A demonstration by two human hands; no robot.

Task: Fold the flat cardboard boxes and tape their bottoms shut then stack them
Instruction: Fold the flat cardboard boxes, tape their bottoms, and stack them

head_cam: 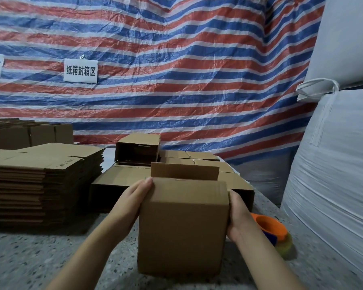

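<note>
Box (182,227) erected, upright on table (50,258), far flap up. Left hand (134,197) and right hand (237,214) grip its sides. Tape (270,229) just right, untouched. Finished boxes (172,164) stacked behind; flat stack (44,176) left, many remain.

Tape dispenser (270,231) half hidden behind right wrist
</note>
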